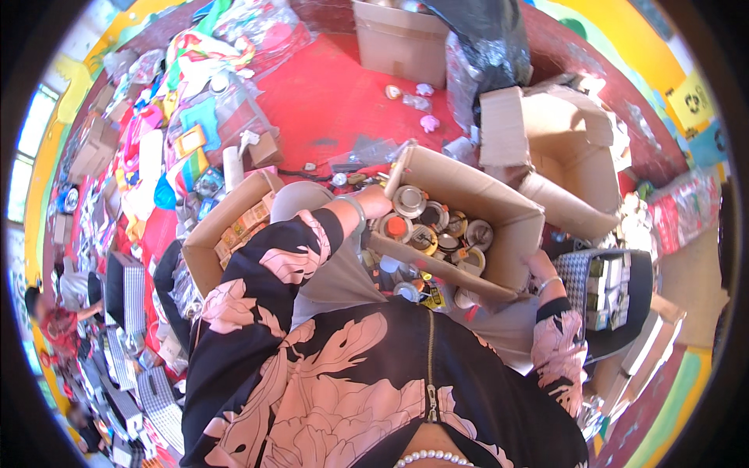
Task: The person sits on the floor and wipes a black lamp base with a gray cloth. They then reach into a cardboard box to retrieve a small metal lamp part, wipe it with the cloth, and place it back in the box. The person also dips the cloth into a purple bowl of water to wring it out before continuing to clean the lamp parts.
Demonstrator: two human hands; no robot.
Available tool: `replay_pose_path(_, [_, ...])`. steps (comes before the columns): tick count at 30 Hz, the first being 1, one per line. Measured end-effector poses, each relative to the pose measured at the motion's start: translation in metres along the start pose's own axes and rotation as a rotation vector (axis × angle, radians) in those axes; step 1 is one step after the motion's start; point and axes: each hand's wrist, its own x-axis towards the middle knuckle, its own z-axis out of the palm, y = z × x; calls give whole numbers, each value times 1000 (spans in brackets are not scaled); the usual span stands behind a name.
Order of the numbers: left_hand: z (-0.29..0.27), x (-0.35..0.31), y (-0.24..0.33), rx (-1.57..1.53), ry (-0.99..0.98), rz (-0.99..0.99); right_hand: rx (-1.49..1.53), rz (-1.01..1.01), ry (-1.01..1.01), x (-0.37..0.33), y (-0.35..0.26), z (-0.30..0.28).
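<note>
An open cardboard box (474, 181) stands in front of me between my knees, its mouth facing up toward me. Inside lie several round, lid-like pieces (422, 239) in white, cream and metal tones, one with an orange centre (396, 227). My left hand (376, 201) grips the box at its left edge; its fingertips are partly hidden. At the opposite end, my right hand (540, 267) holds the right edge, with some fingers out of sight behind the cardboard.
A smaller box of little cartons (248, 226) stands by my left leg. An open box (558, 148) is beyond to the right, and a black-lined bin with packets (607, 292) is near my right arm. Clutter covers the red floor (312, 93) at left. Another person (62, 324) is far left.
</note>
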Motion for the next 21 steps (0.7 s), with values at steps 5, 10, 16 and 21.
replay_pose_path(5, [-33, -21, 20, -88, 8, 39, 73, -116, 37, -28, -42, -14])
replay_pose_path(10, [-77, -16, -11, -415, 75, 65, 168, -345, 102, -52, -133, -1])
replay_pose_path(16, [-161, -61, 0, -543, 187, -55, 824, -441, 211, -47, -180, 14])
replay_pose_path(21, [-183, -58, -5, -653, 235, -114, 747, -398, 61, -29, -182, 22])
